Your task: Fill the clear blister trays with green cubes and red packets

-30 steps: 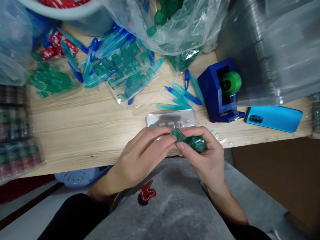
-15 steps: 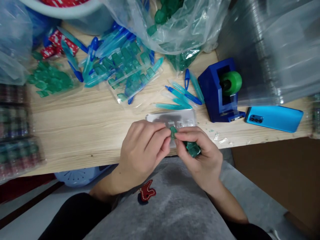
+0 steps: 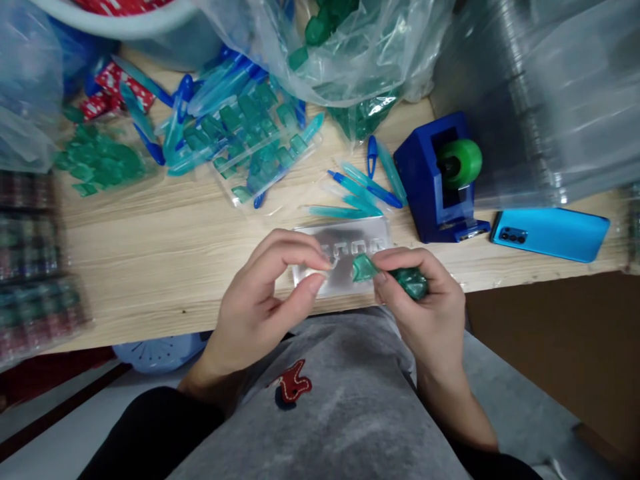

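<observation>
My right hand (image 3: 430,300) pinches a small translucent green plastic piece (image 3: 364,268) between thumb and forefinger. More dark green pieces (image 3: 411,283) are tucked in its curled fingers. To the left, my left hand (image 3: 273,293) is open, with thumb and forefinger apart. A small clear bit shows by its forefinger tip; whether it touches the finger I cannot tell. Beneath both hands lies a shallow clear plastic tray (image 3: 340,283) with a row of raised clear squarish slots, partly hidden by the left fingers.
Blue-and-teal pens (image 3: 365,187) lie behind the tray, left of a blue tape dispenser (image 3: 433,180). A blue phone (image 3: 550,233) rests at the right. Further back are a tray of green pieces (image 3: 235,193), loose green pieces (image 3: 103,160) and a plastic bag (image 3: 345,80).
My hands have moved apart. The left has let go of the green piece and spread its thumb and forefinger, while the right has shifted rightward still pinching the piece.
</observation>
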A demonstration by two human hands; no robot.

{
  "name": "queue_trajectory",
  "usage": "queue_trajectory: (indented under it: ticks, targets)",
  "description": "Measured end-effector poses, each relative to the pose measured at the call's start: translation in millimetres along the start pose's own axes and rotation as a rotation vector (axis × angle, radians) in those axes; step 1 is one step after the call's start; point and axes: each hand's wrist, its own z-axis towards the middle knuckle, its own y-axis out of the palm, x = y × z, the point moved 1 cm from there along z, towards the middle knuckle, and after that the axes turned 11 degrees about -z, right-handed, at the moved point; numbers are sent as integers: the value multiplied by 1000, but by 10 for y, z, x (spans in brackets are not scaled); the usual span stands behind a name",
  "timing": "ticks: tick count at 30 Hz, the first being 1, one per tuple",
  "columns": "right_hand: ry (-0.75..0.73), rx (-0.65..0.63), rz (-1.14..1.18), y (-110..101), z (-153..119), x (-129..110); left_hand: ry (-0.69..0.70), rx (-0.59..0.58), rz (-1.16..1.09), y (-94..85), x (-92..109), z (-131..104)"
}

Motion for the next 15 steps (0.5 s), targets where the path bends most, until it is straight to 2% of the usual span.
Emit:
queue_trajectory:
  ticks: [6,9,12,15]
  targets:
    - [287,-321,564,79,31,22,-16,-33,-165,97,-36,-19]
    - [385,-446,730,111,54,-3,-34,-118,-201,128,-57,-25]
    - [384,-461,723,113,40,-16,-31,-162,-170,133,-63,-24]
    - [283,-364,577,91,-7,-21,-7,-120,-124,128,-58,-21]
